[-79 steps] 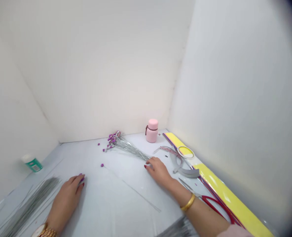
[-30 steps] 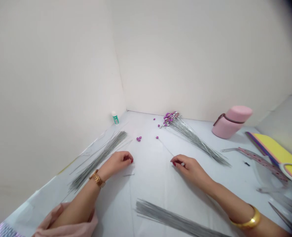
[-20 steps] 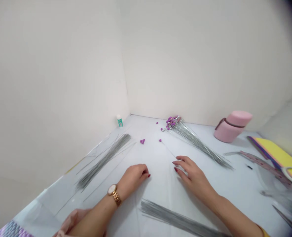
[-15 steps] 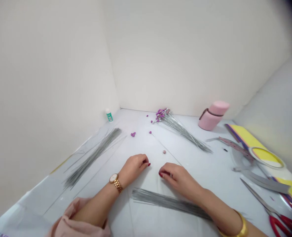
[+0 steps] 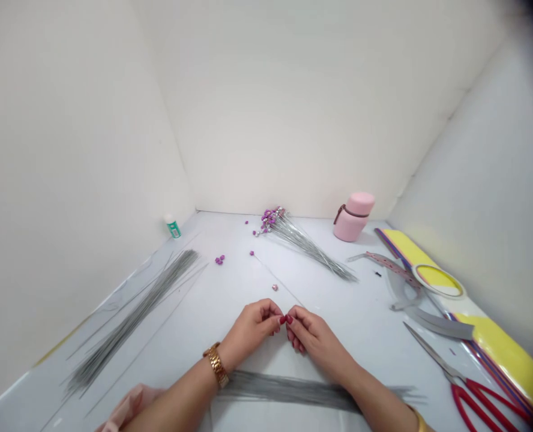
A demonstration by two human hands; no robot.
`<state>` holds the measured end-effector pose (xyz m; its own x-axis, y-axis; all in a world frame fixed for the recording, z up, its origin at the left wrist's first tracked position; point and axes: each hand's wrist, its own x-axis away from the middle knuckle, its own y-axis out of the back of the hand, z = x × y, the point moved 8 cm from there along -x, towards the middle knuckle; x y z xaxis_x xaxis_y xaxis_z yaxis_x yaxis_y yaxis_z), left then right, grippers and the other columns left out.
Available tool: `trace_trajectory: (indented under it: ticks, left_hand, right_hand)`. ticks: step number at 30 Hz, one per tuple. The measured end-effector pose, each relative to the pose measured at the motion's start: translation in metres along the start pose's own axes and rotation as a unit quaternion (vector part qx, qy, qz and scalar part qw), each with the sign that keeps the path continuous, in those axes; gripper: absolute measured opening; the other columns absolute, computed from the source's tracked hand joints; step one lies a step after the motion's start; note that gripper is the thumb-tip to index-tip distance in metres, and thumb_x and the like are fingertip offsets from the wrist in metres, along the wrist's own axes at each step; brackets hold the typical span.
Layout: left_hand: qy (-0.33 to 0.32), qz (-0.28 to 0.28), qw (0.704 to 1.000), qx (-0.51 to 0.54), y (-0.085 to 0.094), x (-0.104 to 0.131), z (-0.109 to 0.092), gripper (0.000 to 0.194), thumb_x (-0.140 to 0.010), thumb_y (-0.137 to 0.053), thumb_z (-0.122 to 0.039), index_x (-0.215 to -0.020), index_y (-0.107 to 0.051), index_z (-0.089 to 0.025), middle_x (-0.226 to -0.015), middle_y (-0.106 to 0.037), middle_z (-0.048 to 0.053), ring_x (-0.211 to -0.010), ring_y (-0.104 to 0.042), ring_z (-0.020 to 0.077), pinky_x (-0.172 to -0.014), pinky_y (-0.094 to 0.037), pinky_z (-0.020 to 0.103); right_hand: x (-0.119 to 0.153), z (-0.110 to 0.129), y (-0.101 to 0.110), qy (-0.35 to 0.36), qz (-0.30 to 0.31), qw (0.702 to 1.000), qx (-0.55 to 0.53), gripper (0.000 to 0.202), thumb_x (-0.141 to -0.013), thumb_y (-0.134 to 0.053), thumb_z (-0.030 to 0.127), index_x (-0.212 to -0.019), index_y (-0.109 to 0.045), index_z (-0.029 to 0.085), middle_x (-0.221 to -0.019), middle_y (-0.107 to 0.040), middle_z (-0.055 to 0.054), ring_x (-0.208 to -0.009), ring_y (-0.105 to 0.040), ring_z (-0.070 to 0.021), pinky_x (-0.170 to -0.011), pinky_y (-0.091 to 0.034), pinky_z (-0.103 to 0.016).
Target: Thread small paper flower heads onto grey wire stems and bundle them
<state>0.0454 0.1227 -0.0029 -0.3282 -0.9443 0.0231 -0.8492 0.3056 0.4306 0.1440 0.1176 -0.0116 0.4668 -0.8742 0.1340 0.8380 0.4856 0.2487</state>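
My left hand, with a gold watch at the wrist, is closed in a pinch. Its thumb and fingertips meet those of my right hand, which is pinched too. Whatever lies between the fingertips is too small to make out. Just beyond them sits a small pinkish bead. A single wire with a purple bead at its tip runs across the table toward my right hand. Under my forearms lies a bundle of grey wires, partly hidden by them.
Another wire bundle lies at the left, near purple beads. Behind are bead-tipped wires, a pink flask and a small green-and-white bottle. At right lie red-handled scissors, a tape roll and yellow sheets.
My hands have come together from apart, and their fingertips now meet. The camera view has shifted, so the table things appear further left.
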Motion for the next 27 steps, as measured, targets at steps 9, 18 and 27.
trace_trajectory:
  ticks: [9,18,27]
  left_hand:
    - [-0.027,-0.089,0.992,-0.085,0.029,-0.030,-0.003,0.021,-0.084,-0.040,-0.026,-0.091,-0.058,-0.018,-0.091,-0.058,0.007,-0.084,-0.052,0.0186,-0.077,-0.038,0.032]
    - [-0.017,-0.109,0.988,-0.105,0.038,-0.041,0.010,0.019,-0.081,-0.044,-0.022,-0.081,-0.063,-0.019,-0.085,-0.061,0.007,-0.082,-0.053,0.0195,-0.080,-0.038,0.033]
    - [0.082,-0.063,0.994,0.037,0.033,-0.011,0.022,0.026,-0.080,-0.044,-0.030,-0.088,-0.059,-0.011,-0.071,-0.067,0.007,-0.064,-0.060,0.0150,-0.059,-0.046,0.026]
  right_hand:
    - [-0.005,-0.016,0.004,-0.051,-0.004,0.996,-0.078,0.023,-0.082,-0.040,0.042,-0.075,-0.044,0.019,-0.056,-0.048,0.005,-0.042,-0.043,-0.0075,-0.043,-0.034,-0.020]
    - [-0.009,-0.019,0.026,-0.031,-0.041,0.998,-0.024,0.012,-0.077,-0.046,0.030,-0.071,-0.050,0.020,-0.060,-0.053,0.004,-0.052,-0.049,-0.0103,-0.049,-0.035,-0.021]
    - [-0.011,-0.009,0.055,0.009,-0.111,0.991,0.071,0.017,-0.083,-0.037,0.030,-0.076,-0.049,0.021,-0.068,-0.054,0.000,-0.061,-0.052,-0.0149,-0.054,-0.040,-0.025]
